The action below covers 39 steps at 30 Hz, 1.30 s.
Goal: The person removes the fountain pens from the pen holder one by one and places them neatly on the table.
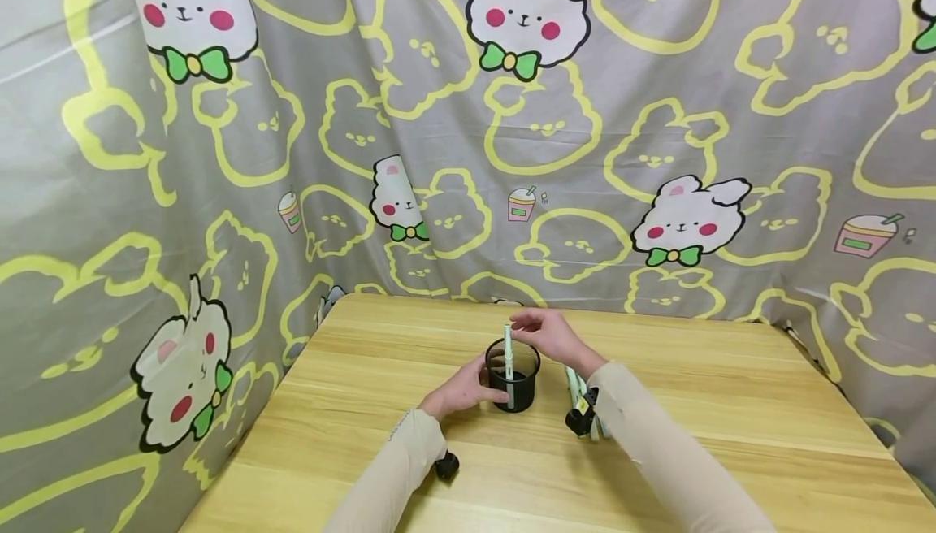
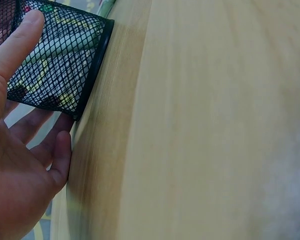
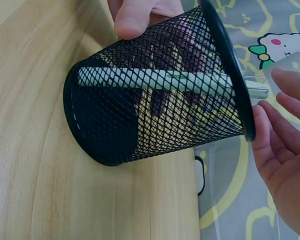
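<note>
Sleeves: two beige sleeves (image 1: 658, 444) enter from the near edge in the head view; a black wrist camera sits on each.
Desk: pale wood desk (image 1: 731, 435); the wrist views show only its grain beside the cup.
Left hand: left hand (image 1: 462, 391) rests against the near-left side of the mesh cup. Left wrist view shows the thumb (image 2: 17, 42) lying along the mesh wall and the other fingers loosely straight beneath it, apart and not clamped.
Mesh cup: black mesh pen cup (image 1: 513, 375) stands upright on the desk, about mid-width, between the two hands. Right wrist view shows its solid base (image 3: 82, 125) on the wood and its rim (image 3: 229, 60); this detail is not legible from the head camera.
Pen: pale green-white pen (image 1: 508, 362) stands nearly upright inside the cup, top above the rim. Right wrist view shows it through the mesh, its lower end at the base.
Right hand: right hand (image 1: 550, 335) is over the far rim, fingertips together at the pen's top. Right wrist view shows the fingers (image 3: 282, 135) beside the rim; whether they pinch the pen I cannot tell.
Spare pens: more pale pens (image 1: 574, 387) lie on the desk just right of the cup, partly hidden by the right sleeve; seen in the head view only.
Backdrop: grey cloth (image 1: 658, 110) with yellow outlines and white rabbits hangs behind the desk.
</note>
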{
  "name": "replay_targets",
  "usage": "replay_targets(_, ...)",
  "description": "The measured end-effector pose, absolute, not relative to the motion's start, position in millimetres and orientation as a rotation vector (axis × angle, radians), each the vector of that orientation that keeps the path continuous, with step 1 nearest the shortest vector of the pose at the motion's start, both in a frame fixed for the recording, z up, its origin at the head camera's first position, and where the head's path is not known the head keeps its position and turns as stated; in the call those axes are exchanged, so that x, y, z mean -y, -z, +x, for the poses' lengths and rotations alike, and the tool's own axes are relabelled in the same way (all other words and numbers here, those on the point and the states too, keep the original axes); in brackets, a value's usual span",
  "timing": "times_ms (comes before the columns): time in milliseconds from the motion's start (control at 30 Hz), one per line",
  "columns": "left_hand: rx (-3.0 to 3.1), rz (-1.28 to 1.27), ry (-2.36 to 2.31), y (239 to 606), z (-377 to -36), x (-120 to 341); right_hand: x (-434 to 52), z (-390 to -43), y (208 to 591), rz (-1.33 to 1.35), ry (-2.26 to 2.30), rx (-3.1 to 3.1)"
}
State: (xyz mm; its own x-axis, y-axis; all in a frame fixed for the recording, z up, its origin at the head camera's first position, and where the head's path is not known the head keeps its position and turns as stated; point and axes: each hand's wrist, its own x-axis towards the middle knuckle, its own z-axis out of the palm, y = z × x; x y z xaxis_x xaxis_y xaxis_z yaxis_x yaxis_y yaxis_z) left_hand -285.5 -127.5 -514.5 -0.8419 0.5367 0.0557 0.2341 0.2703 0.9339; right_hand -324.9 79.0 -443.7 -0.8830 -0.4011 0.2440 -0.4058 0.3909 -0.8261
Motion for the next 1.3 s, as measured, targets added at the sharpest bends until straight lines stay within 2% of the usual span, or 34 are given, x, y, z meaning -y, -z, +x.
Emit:
replay_targets(800, -2.267, 0.693, -1.584, 518.9, -288.5, 127.8, -67.5, -334.0, 450.3, 0.756, -1.500, 2.691)
replay_targets(1300, -2.269, 0.657, -1.600, 518.6, -287.6, 128.3, -92.7, -322.5, 435.1, 0.758, -1.636, 2.632)
